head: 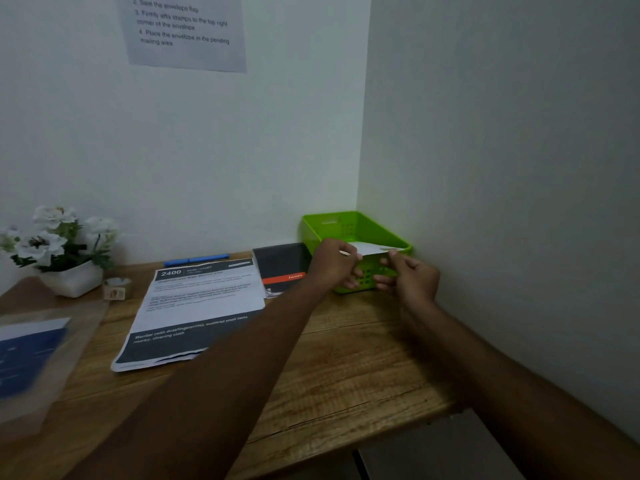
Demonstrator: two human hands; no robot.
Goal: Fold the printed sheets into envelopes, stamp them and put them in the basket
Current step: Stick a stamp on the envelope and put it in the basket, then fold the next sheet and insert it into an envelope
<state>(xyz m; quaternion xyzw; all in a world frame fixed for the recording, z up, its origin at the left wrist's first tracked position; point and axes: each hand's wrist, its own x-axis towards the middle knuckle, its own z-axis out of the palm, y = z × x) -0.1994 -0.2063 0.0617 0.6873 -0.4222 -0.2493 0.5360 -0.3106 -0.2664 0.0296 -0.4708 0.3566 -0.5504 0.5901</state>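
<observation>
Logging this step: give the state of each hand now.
Left hand: grip closed on the white folded paper envelope over the green plastic basket.
Right hand: grip closed on the envelope.

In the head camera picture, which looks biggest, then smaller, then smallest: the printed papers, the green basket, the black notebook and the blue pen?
1. Printed papers, the biggest, though they lie nearer the camera.
2. Green basket.
3. Black notebook; partly hidden by the left hand, so its place after the basket is unsure.
4. Blue pen, the smallest.
</observation>
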